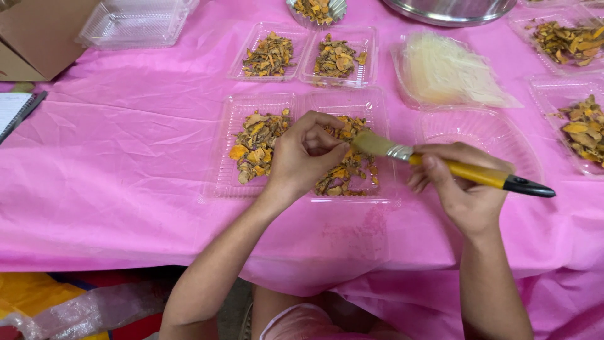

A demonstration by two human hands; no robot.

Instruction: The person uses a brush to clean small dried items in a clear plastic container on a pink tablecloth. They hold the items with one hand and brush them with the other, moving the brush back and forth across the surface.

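Pink cloth covers the desk (126, 189) under both your hands. Your right hand (462, 189) is clamped on a yellow-handled brush (440, 165), its bristles pointing left toward your left hand (305, 154). That left hand is curled, fingers pinched together on what seems a small piece, too hidden to tell for sure, over a clear double tray (220, 182) of dried orange-yellow root pieces (255, 148). The step in hand looks like brushing one piece clean over the tray. The next move calls for a steady pinch and short light strokes, so that nothing flicks out onto the cloth.

Beyond your left hand sits a second double tray (368, 60) with smaller heaps. Beyond your right hand lies a stack of clear lids or film (447, 72), and just under the brush an empty clear tray (484, 129). Further to the right are more filled trays (566, 38). Far to the left lie a notebook with a pen (19, 110), a cardboard box (38, 31) and an empty clear container (132, 22). A metal bowl (450, 9) stands at the far edge. Nothing blocks the brush; only the tray's low rim is near your wrists.
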